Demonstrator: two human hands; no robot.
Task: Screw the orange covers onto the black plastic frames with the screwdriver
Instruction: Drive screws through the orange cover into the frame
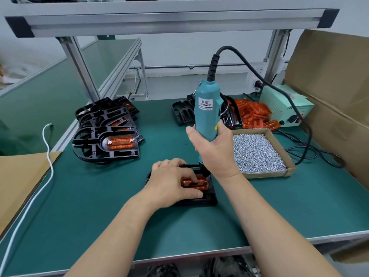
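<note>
Right hand (214, 151) grips upright screwdriver (208, 108); left hand (173, 182) presses orange cover (201, 183).

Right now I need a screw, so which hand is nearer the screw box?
Right. The right hand, gripping the screwdriver, is just left of the screw box; the left hand presses the orange cover, farther left.

On the table (99, 206), 1 frame (199, 200) lies at centre with a cover (201, 183) on it and the screwdriver (208, 108) upright at its 1 o'clock corner. Around it, a stack of frames (105, 140) sits at 10 o'clock, loose frames (182, 112) at 12, a pile of covers (253, 112) at 1, a box of screws (267, 174) at 2.
</note>
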